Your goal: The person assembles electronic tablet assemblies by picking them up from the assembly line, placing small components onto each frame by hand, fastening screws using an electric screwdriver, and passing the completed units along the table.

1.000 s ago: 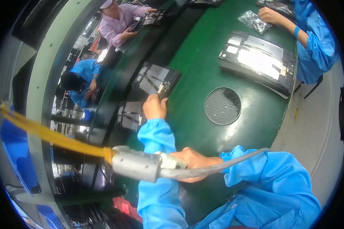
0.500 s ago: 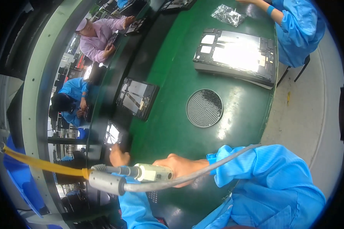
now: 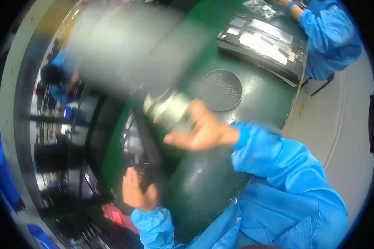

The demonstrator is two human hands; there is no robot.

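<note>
My left hand (image 3: 138, 191) grips the near end of a dark laptop-like panel (image 3: 142, 153), which is tilted up steeply. Its fingers lie along one side and the thumb on the other. My right hand (image 3: 204, 128) is open, thumb spread wide, beside a pale green corded electric screwdriver (image 3: 170, 108). Motion smears the screwdriver, and a large grey blur (image 3: 133, 45), perhaps its cable, covers the scene above it. Beyond my right hand, a round dish (image 3: 221, 90) with a dimpled surface rests on the green table (image 3: 203, 174).
A stack of silver-and-black panels (image 3: 264, 45) stands at the far right, with a clear plastic bag (image 3: 262, 8) behind it. A co-worker's blue sleeve (image 3: 330, 31) is at the table's right edge. Something red (image 3: 119, 216) lies near my left forearm.
My right hand has moved up and opened off the screwdriver, which swings away upward. My left hand has come nearer, and the panel with it now stands tilted. The view has shifted.
</note>
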